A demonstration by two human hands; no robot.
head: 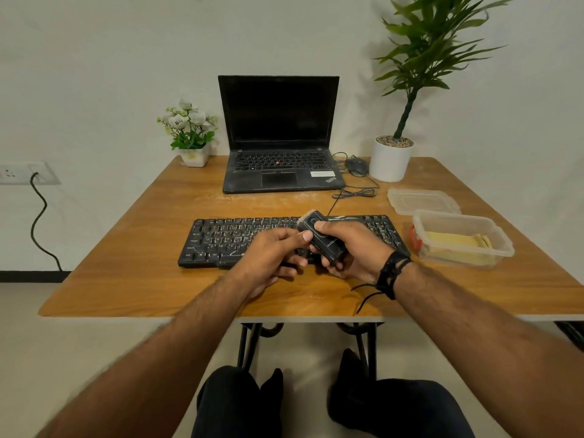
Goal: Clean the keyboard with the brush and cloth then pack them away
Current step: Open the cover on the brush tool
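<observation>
A plain off-white wall [110,58] backs a wooden table [158,263] on black metal legs [245,346]. The floor [79,336] is pale, with a dark skirting strip [31,275] at the wall's foot. A wall socket [27,173] on the left holds a black cable [39,216] that hangs downward. Light is soft and even.

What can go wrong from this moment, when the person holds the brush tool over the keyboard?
1. The brush is held in the air by the right hand, with the left hand at its near end; a slip would probably drop it on the keyboard.
2. Swept dust may land in the open container with the yellow cloth, which stands close to the keyboard's right end.
3. The keyboard's cable lies loose behind it and could snag.
</observation>
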